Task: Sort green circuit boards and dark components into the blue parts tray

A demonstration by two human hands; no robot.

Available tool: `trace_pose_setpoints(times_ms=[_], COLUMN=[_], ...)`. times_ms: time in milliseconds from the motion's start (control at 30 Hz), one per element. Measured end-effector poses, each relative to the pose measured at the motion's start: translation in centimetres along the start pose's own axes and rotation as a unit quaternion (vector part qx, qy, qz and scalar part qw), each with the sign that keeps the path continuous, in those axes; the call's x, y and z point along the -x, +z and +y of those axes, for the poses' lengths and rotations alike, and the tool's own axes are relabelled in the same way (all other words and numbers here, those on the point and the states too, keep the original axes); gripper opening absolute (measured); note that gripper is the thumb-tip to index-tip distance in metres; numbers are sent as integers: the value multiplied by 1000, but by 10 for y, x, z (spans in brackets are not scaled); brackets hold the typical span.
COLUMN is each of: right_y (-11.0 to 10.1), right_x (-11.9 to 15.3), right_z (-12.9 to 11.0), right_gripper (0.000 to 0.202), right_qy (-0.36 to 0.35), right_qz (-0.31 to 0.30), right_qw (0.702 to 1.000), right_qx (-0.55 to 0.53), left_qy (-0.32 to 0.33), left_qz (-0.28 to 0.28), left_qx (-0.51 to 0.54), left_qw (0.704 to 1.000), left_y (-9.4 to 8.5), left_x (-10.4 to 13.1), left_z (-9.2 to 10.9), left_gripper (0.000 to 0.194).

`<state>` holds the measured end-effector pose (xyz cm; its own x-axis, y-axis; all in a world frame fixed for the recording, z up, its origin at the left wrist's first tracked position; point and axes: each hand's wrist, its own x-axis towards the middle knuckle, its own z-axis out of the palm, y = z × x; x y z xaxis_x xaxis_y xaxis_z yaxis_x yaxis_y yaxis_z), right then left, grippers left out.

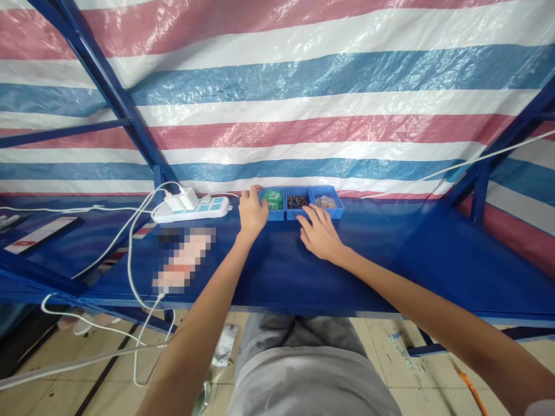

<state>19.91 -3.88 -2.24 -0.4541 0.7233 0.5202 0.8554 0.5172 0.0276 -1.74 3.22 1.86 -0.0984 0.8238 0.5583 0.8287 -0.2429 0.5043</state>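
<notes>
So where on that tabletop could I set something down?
The blue tabletop is bare right of the three blue bins, beyond the right forearm. A smaller patch lies in front of the bins, between the forearms. Left of the left hand is crowded: power strip, white cables, pixelated object.

- Your top: light grey, softly wrinkled.
- Your trousers: darker grey, creased at the front.
- Your right sleeve: pale, only a sliver showing.
- Your left forearm and right forearm: bare.
- Your left hand and right hand: bare too.
</notes>
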Motion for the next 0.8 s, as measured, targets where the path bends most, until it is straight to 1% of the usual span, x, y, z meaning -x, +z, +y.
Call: trace_pose_setpoints(times_ms=[33, 100, 133, 200, 300, 367, 433, 533, 633, 700, 800], right_y=[3, 9, 11, 14, 14, 11, 8, 4, 3, 7, 15], right_x=[-2, -3, -2, -1, 2, 2, 2, -6, -23, -36, -47], right_z=[2, 6, 8, 11, 13, 12, 10, 2, -12, -23, -38], right_gripper=[47, 51, 52, 53, 54, 53, 53, 55, 57, 57, 53], right_qy=[8, 29, 37, 46, 41, 30, 7, -46, -89, -95, -69], right_qz=[6, 7, 5, -2, -7, -4, 2, 1, -3, -4, 1], right_qw=[1000, 999, 999, 998, 998, 998, 998, 995, 991, 988, 987], right_qx=[0, -11, -20, -37, -51, -56, -64, -83, -103, -119, -145], left_qy=[-11, -48, -56, -73, -87, -83, -85, -99, -104, -102, -113], left_qz=[5, 15, 11, -14, -46, -55, -64, -69, -49, -35, -23], left_qx=[25, 59, 71, 106, 179, 212, 217, 193, 169, 151, 148], left_qw=[1000, 997, 996, 992, 979, 972, 970, 974, 979, 983, 982], left_y=[7, 21, 27, 37, 44, 41, 35, 24, 13, 8, 3], left_x=[-9, -18, -18, -16, -11, -11, -11, -13, -12, -11, -9], left_z=[-6, -19, -25, -36, -48, -53, -55, -54, -51, -49, -51], left_gripper=[43, 48, 51, 54, 63, 69, 71, 58, 42, 39, 38])
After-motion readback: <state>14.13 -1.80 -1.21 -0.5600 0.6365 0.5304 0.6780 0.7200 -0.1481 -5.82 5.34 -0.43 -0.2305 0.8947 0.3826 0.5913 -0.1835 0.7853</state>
